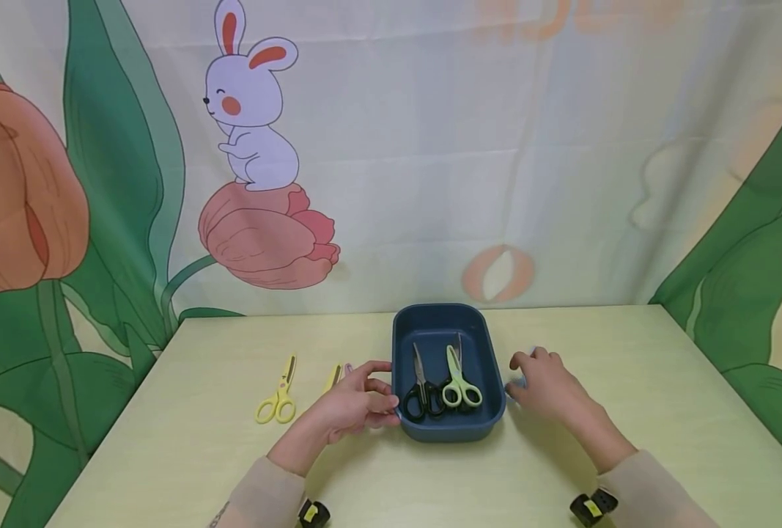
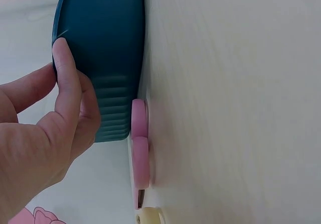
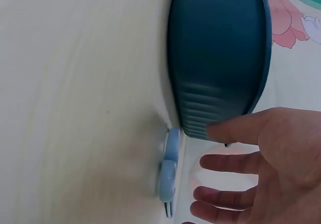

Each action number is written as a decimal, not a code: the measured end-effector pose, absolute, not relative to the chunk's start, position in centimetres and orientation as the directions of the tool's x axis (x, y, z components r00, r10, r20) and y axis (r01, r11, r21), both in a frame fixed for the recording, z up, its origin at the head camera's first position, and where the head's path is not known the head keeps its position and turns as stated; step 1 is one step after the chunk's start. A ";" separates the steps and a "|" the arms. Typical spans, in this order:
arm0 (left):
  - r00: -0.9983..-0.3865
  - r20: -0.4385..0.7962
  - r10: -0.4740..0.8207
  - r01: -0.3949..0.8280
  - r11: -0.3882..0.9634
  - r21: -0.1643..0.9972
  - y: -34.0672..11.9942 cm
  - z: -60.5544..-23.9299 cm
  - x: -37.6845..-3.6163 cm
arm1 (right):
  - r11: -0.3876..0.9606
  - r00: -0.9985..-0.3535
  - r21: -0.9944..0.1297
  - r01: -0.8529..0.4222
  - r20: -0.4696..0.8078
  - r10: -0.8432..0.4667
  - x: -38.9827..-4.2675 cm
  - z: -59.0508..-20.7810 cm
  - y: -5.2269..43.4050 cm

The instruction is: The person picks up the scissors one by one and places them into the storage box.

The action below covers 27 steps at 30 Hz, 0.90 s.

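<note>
A dark blue plastic bin [image 1: 450,433] stands on the table, seen from above in the head view. Inside lie black-handled scissors [image 1: 414,402] and pale green scissors [image 1: 456,389], the green pair over more black handles. My left hand [image 1: 358,402] holds the bin's left rim between thumb and fingers. On the other side my right hand [image 1: 549,383] is held with fingers spread apart, its thumb close by the bin's wall in the right wrist view. Light blue scissors [image 3: 168,179] lie below that hand. Pink-handled scissors [image 2: 141,161] lie beside the bin under my left hand.
Yellow scissors [image 1: 277,403] lie on the table [image 1: 186,440] left of my left hand. Another yellow pair [image 1: 334,377] is partly hidden behind that hand. A curtain [image 1: 397,183] printed with a rabbit and tulips hangs along the table's back edge.
</note>
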State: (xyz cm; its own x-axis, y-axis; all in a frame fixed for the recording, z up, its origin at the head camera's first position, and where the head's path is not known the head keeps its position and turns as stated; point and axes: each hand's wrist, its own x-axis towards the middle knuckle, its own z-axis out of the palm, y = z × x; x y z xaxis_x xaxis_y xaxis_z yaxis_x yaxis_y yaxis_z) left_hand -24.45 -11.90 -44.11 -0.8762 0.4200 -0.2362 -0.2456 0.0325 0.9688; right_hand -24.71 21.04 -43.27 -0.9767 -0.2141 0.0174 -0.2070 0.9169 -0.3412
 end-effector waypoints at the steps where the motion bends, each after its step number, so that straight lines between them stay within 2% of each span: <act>1: -0.876 -0.237 0.419 -0.245 0.036 0.969 -11.9 -44.1 -24.4 | 0.918 -0.976 -0.340 -0.206 0.009 -0.215 -24.7 -43.4 21.0; 7: -0.876 -0.235 0.421 -0.243 0.036 0.969 -11.9 -44.2 -24.5 | 0.922 -0.968 -0.310 -0.230 -0.019 -0.248 -25.1 -44.2 21.0; 15: -0.879 -0.233 0.416 -0.238 0.041 0.970 -12.0 -44.1 -24.6 | 0.911 -0.966 -0.333 -0.241 -0.008 -0.259 -25.7 -44.4 21.5; 27: -0.872 -0.246 0.423 -0.245 0.057 0.968 -12.1 -44.2 -24.6 | 0.933 -0.978 -0.327 -0.153 -0.088 -0.191 -26.1 -45.0 22.3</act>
